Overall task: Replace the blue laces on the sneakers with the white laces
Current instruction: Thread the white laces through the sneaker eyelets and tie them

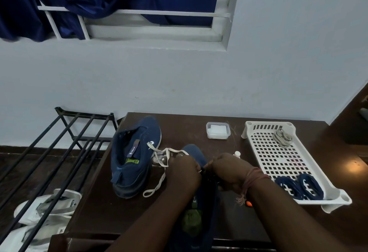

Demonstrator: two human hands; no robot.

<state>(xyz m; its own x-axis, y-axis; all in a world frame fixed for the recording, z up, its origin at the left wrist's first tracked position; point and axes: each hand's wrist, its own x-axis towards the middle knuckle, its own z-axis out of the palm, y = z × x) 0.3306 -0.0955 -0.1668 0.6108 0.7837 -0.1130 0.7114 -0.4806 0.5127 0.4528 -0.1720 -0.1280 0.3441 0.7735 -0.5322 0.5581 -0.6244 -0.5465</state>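
Under both hands lies one sneaker, toe away. Left hand pinches the white lace; right hand is closed, contents unclear. Second sneaker stands left of them; blue laces lie in the tray, right.

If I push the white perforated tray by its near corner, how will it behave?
The white perforated tray looks like thin plastic, so it is probably light and should slide easily on the smooth dark table. Its load is uneven, with blue laces near and a pale lace bundle far, so it may pivot rather than travel straight.
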